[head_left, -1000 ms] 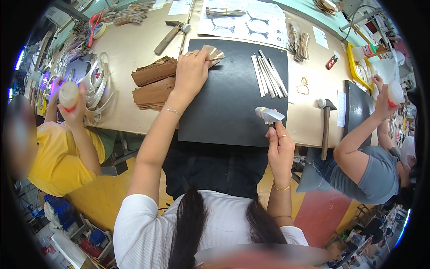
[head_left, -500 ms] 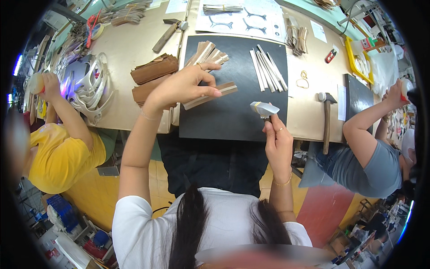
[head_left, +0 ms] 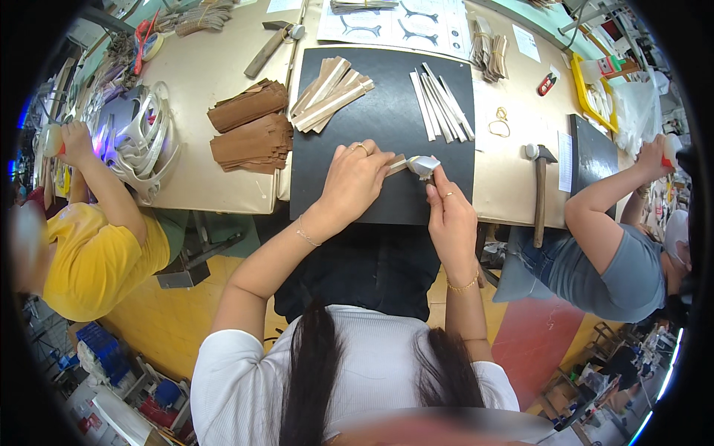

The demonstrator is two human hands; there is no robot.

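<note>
Both hands meet | left hand (head_left: 355,178) pinches tan strip (head_left: 396,164); right hand (head_left: 448,215) grips seemingly metal tool (head_left: 422,166)

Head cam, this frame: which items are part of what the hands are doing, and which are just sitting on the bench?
In use:
left hand holding a tan strip
right hand holding a small metal tool
black mat
loose tan strips
pale strips

Lying about:
brown stacks
hammer
second hammer
rubber band
pattern sheet
</note>
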